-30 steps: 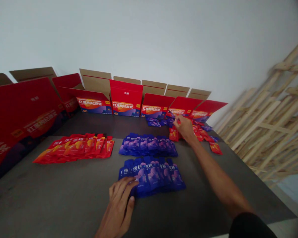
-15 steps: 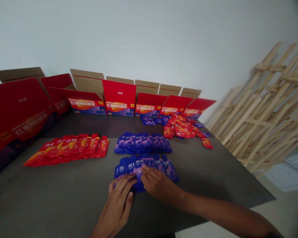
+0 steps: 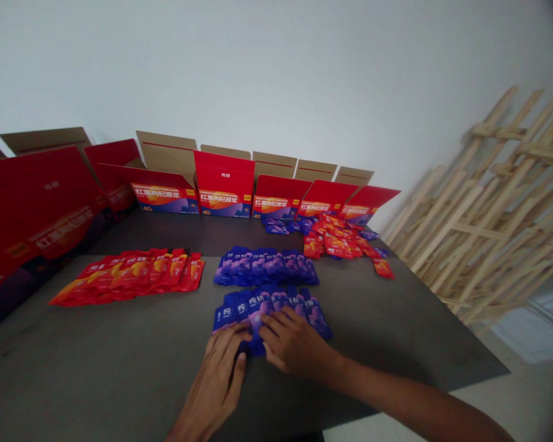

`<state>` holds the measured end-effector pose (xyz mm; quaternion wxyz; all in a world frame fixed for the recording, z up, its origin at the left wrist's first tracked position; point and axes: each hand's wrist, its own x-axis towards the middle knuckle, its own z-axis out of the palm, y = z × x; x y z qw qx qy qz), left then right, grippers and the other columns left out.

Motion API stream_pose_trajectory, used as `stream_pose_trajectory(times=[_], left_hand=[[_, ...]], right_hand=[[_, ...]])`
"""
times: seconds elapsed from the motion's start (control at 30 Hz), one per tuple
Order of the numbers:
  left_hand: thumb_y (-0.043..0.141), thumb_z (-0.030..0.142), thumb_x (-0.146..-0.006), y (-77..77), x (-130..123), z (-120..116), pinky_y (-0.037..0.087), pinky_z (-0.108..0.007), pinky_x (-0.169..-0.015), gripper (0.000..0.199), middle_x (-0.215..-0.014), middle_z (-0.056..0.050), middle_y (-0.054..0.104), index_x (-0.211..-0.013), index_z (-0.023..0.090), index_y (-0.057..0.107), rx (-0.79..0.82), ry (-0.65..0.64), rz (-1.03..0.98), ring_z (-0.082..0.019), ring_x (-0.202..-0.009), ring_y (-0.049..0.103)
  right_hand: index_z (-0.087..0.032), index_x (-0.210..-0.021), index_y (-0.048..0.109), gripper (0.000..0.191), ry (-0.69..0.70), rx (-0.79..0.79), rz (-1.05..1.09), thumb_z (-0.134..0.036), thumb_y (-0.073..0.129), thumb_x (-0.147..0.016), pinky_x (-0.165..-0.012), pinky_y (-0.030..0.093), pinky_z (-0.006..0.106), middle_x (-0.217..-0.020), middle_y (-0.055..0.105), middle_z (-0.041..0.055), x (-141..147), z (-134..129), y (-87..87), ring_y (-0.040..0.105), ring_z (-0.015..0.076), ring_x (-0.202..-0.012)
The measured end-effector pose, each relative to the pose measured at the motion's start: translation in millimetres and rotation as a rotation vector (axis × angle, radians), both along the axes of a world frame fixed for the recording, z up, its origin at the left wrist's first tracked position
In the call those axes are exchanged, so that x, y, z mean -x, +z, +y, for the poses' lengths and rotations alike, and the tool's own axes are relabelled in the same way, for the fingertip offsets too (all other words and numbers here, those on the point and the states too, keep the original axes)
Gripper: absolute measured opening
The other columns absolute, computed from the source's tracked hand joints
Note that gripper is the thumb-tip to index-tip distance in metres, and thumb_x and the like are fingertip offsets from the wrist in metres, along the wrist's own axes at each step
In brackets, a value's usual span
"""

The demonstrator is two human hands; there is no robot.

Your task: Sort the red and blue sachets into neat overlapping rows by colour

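Note:
A front row of overlapping blue-purple pouches (image 3: 316, 314) with white lettering lies on the dark table before me. My left hand (image 3: 221, 362) rests on the row's lower left part, fingers stretched forward, thumb apart. On its middle and right part, my right hand (image 3: 292, 341) touches the pouches with slightly bent, spread fingers; its thumb is mostly hidden. Between both hands one pouch (image 3: 257, 313) lies on top of the others. Just behind is a second row of blue-purple pouches (image 3: 266, 265). To the left, red-orange pouches (image 3: 133, 273) overlap in a row.
Open red cartons (image 3: 225, 184) line the back of the table (image 3: 120, 362), and a larger-looking red carton (image 3: 37, 209) stands at left. A loose heap of red pouches (image 3: 338, 239) with some blue ones lies at back right. Wooden frames (image 3: 479, 209) lean beyond the right edge.
My right hand's fingers have shifted slightly and spread more over the pouches. The left hand stays about where it was. The view has moved slightly.

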<state>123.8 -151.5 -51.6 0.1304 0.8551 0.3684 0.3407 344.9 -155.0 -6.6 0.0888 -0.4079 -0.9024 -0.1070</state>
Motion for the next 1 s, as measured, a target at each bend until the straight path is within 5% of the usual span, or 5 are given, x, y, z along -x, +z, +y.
stream_pose_trajectory(times=[0.43,0.77,1.0], left_hand=[[0.045,0.025,-0.103,-2.9,-0.3,1.3,0.048,-0.047,-0.111,0.034,-0.135,-0.012,0.064,-0.135,0.023,0.055,-0.001,-0.007,-0.011,-0.025,-0.128,0.059],[0.045,0.024,-0.102,-1.8,-1.2,0.7,0.048,-0.047,-0.112,0.037,-0.134,-0.009,0.064,-0.139,0.024,0.05,0.005,-0.002,-0.017,-0.024,-0.129,0.058],[0.045,0.024,-0.102,-3.2,-0.4,1.9,0.047,-0.049,-0.112,0.036,-0.14,-0.012,0.06,-0.138,0.023,0.05,0.01,-0.016,0.003,-0.025,-0.131,0.056]], right_hand=[[-0.017,-0.111,0.062,0.012,0.023,-0.089,-0.039,-0.02,0.054,-0.102,-0.097,0.047,0.039,-0.12,0.069,0.0094,-0.8,2.9,0.1,0.062,0.0241,-0.105],[-0.018,-0.104,0.065,0.019,0.093,-0.152,-0.035,-0.019,0.046,-0.105,-0.095,0.047,0.041,-0.111,0.072,0.0082,-3.2,-6.6,-4.2,0.065,0.022,-0.094],[-0.016,-0.099,0.069,0.02,0.162,-0.391,0.039,-0.016,0.05,-0.104,-0.097,0.047,0.039,-0.117,0.075,0.0086,-8.5,-1.8,-1.6,0.066,0.023,-0.11]])
